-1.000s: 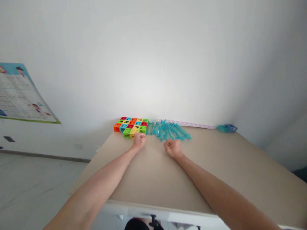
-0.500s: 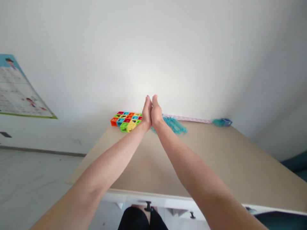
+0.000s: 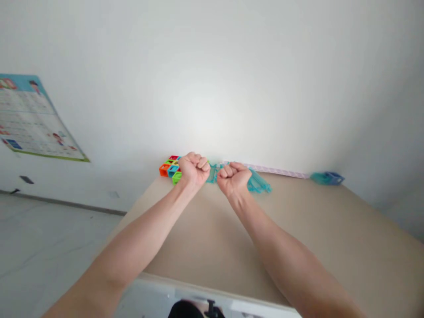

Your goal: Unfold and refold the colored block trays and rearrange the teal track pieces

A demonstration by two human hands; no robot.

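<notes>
Both my hands are held out over the far part of the table, curled into fists a small gap apart, palm side up. My left hand [image 3: 194,168] is closed with nothing showing in it and covers part of the colourful blocks [image 3: 172,170] behind it. My right hand [image 3: 234,176], closed as well with nothing visible inside, hides part of the teal translucent pieces [image 3: 259,182]. More of that teal shows in the gap between the fists.
A light wood table [image 3: 205,238] meets the white wall. Along its back edge runs a pale patterned strip [image 3: 281,172]. A blue, teal-ended object [image 3: 331,178] sits at the far right. On the left wall hangs a printed poster [image 3: 36,117]; below is pale floor [image 3: 49,247].
My palms were pressed together with fingers straight. They have since moved apart, and both hands have curled into fists. The view has shifted slightly to the left.
</notes>
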